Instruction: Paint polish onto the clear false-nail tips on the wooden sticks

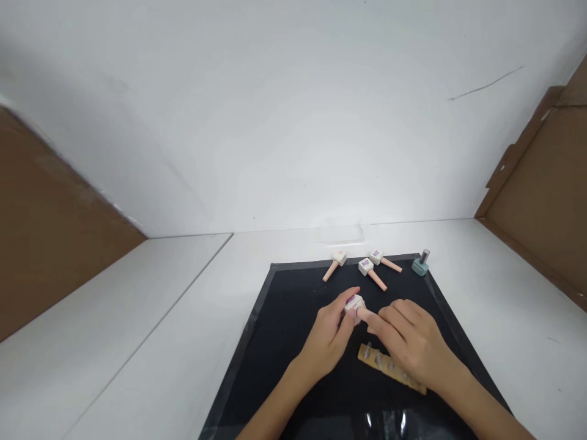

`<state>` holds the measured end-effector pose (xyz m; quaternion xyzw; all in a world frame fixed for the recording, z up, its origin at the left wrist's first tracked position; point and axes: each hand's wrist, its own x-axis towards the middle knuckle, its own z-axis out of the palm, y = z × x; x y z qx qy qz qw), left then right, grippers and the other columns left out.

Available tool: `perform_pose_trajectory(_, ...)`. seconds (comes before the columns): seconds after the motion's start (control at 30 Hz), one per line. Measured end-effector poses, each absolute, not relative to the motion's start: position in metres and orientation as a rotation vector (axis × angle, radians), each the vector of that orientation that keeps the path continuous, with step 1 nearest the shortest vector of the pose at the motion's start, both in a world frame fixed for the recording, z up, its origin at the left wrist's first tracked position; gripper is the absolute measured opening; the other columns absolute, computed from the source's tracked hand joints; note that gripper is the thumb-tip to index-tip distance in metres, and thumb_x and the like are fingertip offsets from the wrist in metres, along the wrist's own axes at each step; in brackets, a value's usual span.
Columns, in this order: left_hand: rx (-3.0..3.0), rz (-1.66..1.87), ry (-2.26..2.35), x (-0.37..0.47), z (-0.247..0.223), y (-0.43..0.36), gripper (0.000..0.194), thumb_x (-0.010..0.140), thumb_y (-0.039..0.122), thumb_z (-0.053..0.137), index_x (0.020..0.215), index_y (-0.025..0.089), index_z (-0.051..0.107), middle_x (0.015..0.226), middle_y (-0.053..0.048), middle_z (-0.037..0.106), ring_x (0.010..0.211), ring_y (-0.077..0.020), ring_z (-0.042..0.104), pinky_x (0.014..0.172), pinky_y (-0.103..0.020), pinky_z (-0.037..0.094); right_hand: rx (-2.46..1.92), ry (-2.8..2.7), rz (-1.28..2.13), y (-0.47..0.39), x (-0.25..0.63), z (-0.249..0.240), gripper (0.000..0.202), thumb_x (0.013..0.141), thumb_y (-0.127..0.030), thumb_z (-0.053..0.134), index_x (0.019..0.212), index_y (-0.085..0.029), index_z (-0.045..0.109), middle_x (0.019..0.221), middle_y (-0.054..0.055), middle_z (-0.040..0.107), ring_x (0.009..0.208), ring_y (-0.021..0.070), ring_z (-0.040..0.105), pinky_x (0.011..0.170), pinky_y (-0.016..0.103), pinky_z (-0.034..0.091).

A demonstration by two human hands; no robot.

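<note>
White block-shaped bottle with purple print [354, 304] is pinched between the thumb and fingers of the left hand [324, 339], above the mat's middle. The right hand [410, 339], at its four o'clock, has the index finger laid against the bottle and the others curled; whether it grips a stem there, I cannot tell.

Around the held bottle lie three white block-shaped bottles with peach cylindrical stems: one at eleven o'clock [339, 258], one between twelve and one [365, 266], one near one [376, 256]. At two o'clock, on the mat's corner, is a teal bottle with a grey cylindrical cap [419, 267]. A tan strip with clear stubs [384, 368] lies at five o'clock, partly covered by the right hand.

Beneath is a black rectangular mat [284, 342] on a white tabletop [197, 330], against a white wall [293, 122]; brown panels stand at nine [55, 232] and three [541, 201].

Count: four white bottles including the held one, one teal bottle, one strip, four visible stubs, two brown panels.
</note>
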<state>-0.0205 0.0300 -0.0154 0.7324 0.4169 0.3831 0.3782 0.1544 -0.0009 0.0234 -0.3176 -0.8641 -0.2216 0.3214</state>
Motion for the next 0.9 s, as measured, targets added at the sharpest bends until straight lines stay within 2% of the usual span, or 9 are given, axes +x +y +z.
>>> perform_pose_trajectory(0.2,1.928,0.981,1.030,-0.0257,-0.0168,0.0317,0.043,0.091,0.028,0.039,0.130,0.013,0.047,0.117,-0.014,0.067,0.099,-0.0224,0.065,0.091,-0.039,0.048,-0.840,-2.273,-0.601,-0.0013,0.1542,0.0227,0.015,0.090,-0.004,0.051,0.098,-0.007,0.063,0.062,0.005,0.065,0.053,0.0172,0.054,0.049,0.031,0.041)
perform_pose_trajectory(0.4,1.991,0.972,1.022,-0.0276,-0.0140,0.0320,0.042,0.091,0.029,0.039,0.129,0.013,0.048,0.118,-0.016,0.067,0.100,-0.0237,0.066,0.091,-0.040,0.049,-0.833,-2.246,-0.604,-0.0007,0.1543,0.0228,0.015,0.092,-0.007,0.050,0.098,-0.010,0.063,0.061,0.003,0.064,0.054,0.0162,0.054,0.050,0.030,0.042)
perform_pose_trajectory(0.6,2.055,0.977,0.983,-0.0286,-0.0150,0.0323,0.047,0.087,0.029,0.046,0.130,0.010,0.046,0.117,-0.018,0.066,0.102,-0.0247,0.065,0.091,-0.039,0.050,-0.833,-2.248,-0.570,0.0004,0.1554,0.0221,0.015,0.092,-0.007,0.048,0.101,-0.007,0.061,0.061,0.004,0.062,0.054,0.0165,0.052,0.051,0.030,0.042)
perform_pose_trajectory(0.73,2.044,0.984,1.002,-0.0284,-0.0166,0.0322,0.045,0.085,0.026,0.049,0.128,0.011,0.049,0.113,-0.016,0.068,0.099,-0.0239,0.066,0.089,-0.039,0.051,-0.865,-2.215,-0.556,0.0005,0.1554,0.0207,0.017,0.094,-0.009,0.045,0.101,-0.010,0.061,0.063,0.004,0.061,0.054,0.0159,0.051,0.051,0.028,0.041)
perform_pose_trajectory(0.9,1.951,1.039,1.028,-0.0283,-0.0185,0.0333,0.044,0.082,0.032,0.056,0.123,0.013,0.055,0.114,-0.015,0.067,0.096,-0.0238,0.066,0.083,-0.036,0.054,-0.925,-2.158,-0.370,0.0002,0.1588,0.0265,0.020,0.095,-0.010,0.041,0.096,-0.014,0.061,0.063,0.004,0.061,0.055,0.0166,0.050,0.051,0.028,0.042)
